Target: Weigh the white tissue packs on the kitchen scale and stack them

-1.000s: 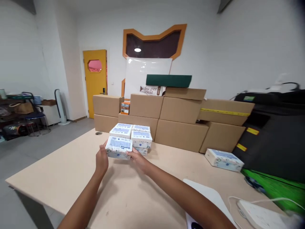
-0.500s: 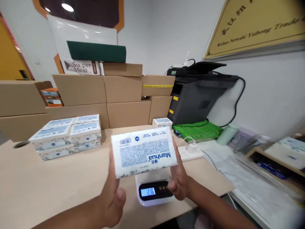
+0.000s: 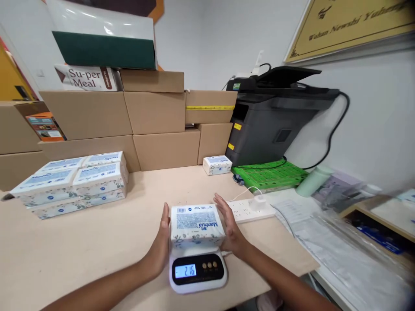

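Head view: I am flanking the tissue pack (image 3: 196, 223) lying on the scale (image 3: 197, 270), long axis left-right, my left hand (image 3: 161, 246) and right hand (image 3: 229, 226) with open, flat fingers against its ends.

White walls w/ a gold framed sign (image 3: 350, 26) top right, cardboard boxes (image 3: 155, 125) stacked along the back of the beige table (image 3: 81, 250), black printer (image 3: 279, 121) in the corner, yellow door (image 3: 11, 82) far left.

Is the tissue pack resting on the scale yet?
Touching. The head view shows the tissue pack sitting flat on the scale, whose display is lit with a reading.
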`<move>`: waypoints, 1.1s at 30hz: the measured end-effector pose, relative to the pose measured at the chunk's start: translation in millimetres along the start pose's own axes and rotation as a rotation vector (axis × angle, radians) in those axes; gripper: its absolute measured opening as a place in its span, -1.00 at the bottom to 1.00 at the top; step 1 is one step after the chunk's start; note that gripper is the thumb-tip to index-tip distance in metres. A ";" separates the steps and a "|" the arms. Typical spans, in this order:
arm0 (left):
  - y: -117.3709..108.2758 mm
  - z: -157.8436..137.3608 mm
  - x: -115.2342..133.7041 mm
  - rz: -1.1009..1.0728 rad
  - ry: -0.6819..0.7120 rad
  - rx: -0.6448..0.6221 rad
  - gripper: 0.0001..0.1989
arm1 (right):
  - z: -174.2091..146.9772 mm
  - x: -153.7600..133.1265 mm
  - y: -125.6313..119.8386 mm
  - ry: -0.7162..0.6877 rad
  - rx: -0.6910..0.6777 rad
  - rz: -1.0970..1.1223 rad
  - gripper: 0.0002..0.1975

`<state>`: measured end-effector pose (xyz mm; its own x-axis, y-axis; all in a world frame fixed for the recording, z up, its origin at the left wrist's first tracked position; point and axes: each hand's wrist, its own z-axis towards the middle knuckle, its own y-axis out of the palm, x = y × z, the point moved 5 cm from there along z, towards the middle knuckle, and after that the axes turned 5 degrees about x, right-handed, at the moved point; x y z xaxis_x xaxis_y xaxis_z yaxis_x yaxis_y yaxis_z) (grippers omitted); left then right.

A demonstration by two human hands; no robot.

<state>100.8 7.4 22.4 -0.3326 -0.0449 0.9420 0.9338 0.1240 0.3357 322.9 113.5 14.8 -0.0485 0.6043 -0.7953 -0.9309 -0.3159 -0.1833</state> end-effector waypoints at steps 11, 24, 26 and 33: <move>-5.0 8.9 -22.4 -0.032 0.035 -0.054 -0.05 | 9.1 16.1 16.4 0.196 -0.093 0.202 -0.34; 1.6 12.2 -8.7 -0.009 -0.025 -0.003 0.07 | 14.8 4.9 1.8 0.246 0.014 0.220 -0.07; 2.8 12.8 -7.9 0.002 -0.015 0.002 0.07 | 14.3 4.4 0.4 0.263 0.024 0.196 -0.03; 4.8 13.2 -8.5 -0.013 -0.008 0.021 0.01 | 12.1 6.6 0.6 0.282 0.048 0.215 -0.06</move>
<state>106.4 21.4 16.0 -0.3456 -0.0386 0.9376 0.9265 0.1441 0.3475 317.6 126.2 16.5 -0.1492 0.2999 -0.9422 -0.9268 -0.3746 0.0275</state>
